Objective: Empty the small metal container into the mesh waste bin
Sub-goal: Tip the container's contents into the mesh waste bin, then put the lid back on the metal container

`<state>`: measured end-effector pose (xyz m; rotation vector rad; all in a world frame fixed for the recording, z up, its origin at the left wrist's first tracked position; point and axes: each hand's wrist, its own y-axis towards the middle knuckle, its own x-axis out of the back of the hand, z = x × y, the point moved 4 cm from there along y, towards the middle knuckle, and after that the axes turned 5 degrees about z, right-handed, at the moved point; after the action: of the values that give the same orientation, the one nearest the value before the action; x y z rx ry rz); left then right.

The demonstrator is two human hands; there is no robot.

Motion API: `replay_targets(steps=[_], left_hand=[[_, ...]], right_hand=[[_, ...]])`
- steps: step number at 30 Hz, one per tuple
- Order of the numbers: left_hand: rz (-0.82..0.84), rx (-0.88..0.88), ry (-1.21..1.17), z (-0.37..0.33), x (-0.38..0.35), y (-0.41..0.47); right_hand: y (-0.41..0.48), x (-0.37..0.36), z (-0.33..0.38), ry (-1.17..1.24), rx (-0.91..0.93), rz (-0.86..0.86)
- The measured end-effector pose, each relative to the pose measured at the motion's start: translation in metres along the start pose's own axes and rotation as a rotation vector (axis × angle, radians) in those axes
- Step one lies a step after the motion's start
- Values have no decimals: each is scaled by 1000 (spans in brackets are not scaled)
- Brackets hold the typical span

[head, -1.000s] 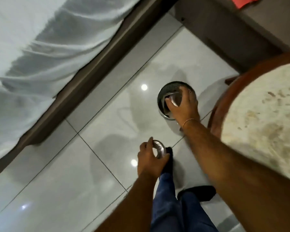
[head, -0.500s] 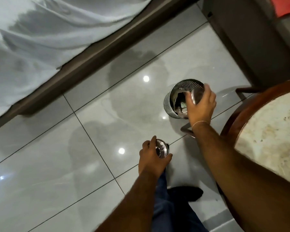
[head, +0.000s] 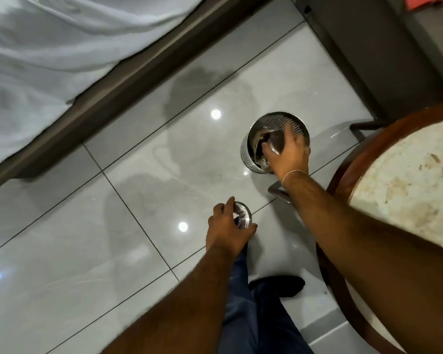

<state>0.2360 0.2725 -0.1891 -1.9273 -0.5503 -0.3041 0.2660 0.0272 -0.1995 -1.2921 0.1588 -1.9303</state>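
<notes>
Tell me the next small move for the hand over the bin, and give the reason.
Probably tip it further and give a shake. The right hand holds the small metal container tilted over the mouth of the mesh waste bin, so any contents should drop inside. Whether it is empty cannot be seen. The left hand holds a lid-like metal piece aside.

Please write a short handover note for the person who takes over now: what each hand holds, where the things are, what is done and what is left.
Right hand: holds the small metal container tipped over the mouth of the mesh waste bin.
Left hand: holds a round metal lid, low, away from the bin.
Bin stands on the tile floor beside the round table; waste already lies inside.
Done: container brought to the bin and tipped.
Left: whether it is fully empty cannot be seen; finish emptying.
</notes>
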Motion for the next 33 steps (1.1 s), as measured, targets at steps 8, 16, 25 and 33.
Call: replay_targets(steps=[8, 16, 25, 33], left_hand=[[-53, -60, 3, -7, 6, 19], [-351, -259, -212, -68, 48, 5], [-87, -825, 227, -194, 48, -57], [152, -893, 368, -264, -40, -85]], right_hand=[[10, -2, 1, 93, -57, 0], [-37, 25, -17, 1515, -486, 221], [-118, 76, -72, 1666, -414, 347], [-166, 139, -147, 1684, -404, 272]])
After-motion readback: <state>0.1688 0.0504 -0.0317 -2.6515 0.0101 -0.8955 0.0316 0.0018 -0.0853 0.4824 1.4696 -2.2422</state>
